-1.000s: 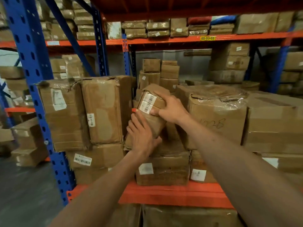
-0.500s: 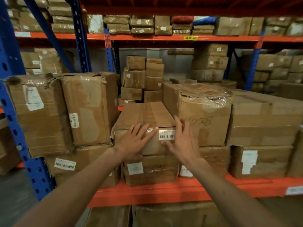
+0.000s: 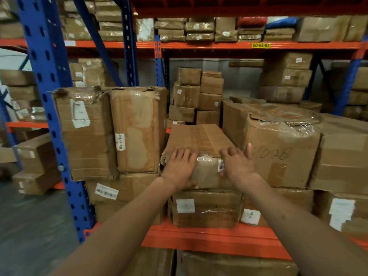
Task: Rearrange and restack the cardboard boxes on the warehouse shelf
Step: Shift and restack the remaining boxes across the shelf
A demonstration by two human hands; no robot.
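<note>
A long flat cardboard box [image 3: 199,136] with a barcode label lies lengthwise on a lower box [image 3: 205,208], in the gap between taller boxes. My left hand [image 3: 179,168] lies against its front face, fingers hooked over the top front edge and thumb under the bottom edge. My right hand [image 3: 237,166] holds the front right corner, fingers curled on the top edge, thumb raised. Both forearms reach in from below.
Two tall upright boxes [image 3: 137,128] stand close on the left. A big plastic-wrapped box marked in pen [image 3: 278,156] stands close on the right. Small stacked boxes [image 3: 199,94] sit behind. The orange shelf beam [image 3: 209,240] runs below; a blue upright [image 3: 49,96] stands left.
A second ago I held the box tilted up in both hands. It now lies flat on the lower box, and my hands have slid from its front face to its top front edge.
</note>
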